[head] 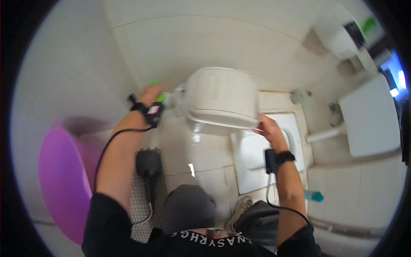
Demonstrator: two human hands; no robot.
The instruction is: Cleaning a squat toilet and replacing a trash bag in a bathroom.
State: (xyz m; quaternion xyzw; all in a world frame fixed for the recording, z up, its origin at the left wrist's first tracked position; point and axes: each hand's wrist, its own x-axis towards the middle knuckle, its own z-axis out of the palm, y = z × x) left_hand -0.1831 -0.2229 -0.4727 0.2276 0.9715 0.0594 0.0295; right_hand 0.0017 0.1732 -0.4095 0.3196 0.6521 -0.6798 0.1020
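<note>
A white lidded plastic bin point(223, 96) stands in front of me, raised or tilted; which cannot be told. At its lower right corner, my right hand point(269, 130) has its fingers against the rim. Left of the bin, near the wall corner, my left hand point(151, 93) is blurred and curled at a bright green item point(160, 97), perhaps a bottle's cap or handle. Whether it grips that item is unclear. Both wrists wear black straps with small devices and cables.
A white squat toilet point(297, 135) lies right of the bin. A purple basin point(64, 180) leans at the left wall, beside a dark brush-like tool point(148, 163) on a grey textured mat point(138, 199). A white washbasin point(369, 119) juts out at the right.
</note>
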